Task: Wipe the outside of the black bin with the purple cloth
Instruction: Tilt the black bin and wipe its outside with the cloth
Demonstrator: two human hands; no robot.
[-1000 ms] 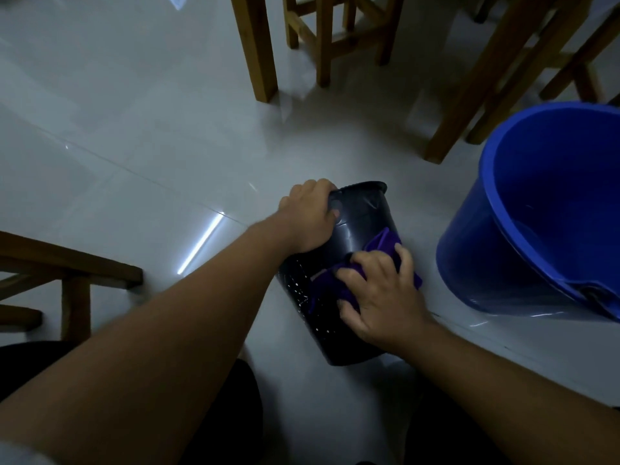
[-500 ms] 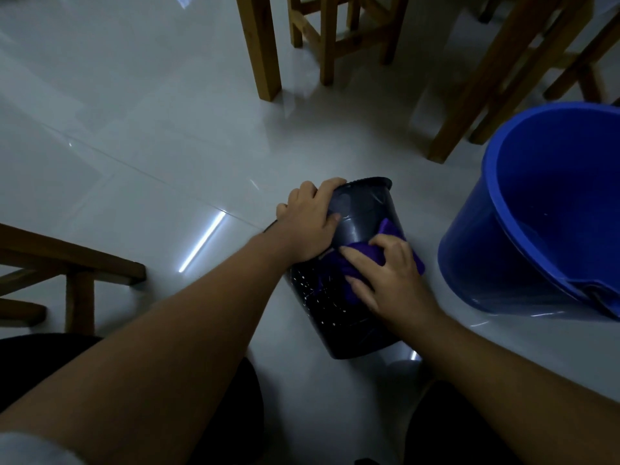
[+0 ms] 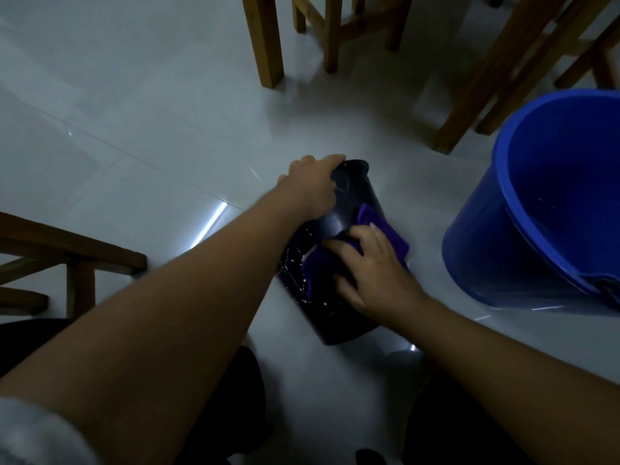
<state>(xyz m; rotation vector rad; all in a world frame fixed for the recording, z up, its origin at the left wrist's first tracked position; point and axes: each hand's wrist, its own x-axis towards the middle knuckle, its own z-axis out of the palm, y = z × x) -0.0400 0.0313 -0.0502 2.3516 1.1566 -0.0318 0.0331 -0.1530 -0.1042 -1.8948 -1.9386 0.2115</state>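
Note:
The black bin (image 3: 339, 209) lies tilted on its side on the pale tiled floor, its far end pointing away from me. My left hand (image 3: 312, 187) grips that far end and steadies it. My right hand (image 3: 372, 270) presses the purple cloth (image 3: 375, 226) flat against the bin's upper right side. Cloth shows beyond my fingertips and to the left of my palm. White specks dot the bin's near left wall. My right hand hides part of the bin's near side.
A large blue bucket (image 3: 536, 209) stands close on the right. Wooden table and stool legs (image 3: 265, 41) rise at the back and back right. A low wooden chair frame (image 3: 73, 253) sits at the left. My dark-clad knees are at the bottom.
My right hand slid the cloth along the bin's side, up toward the far end and back toward me. My left hand shifted its grip further over the far end.

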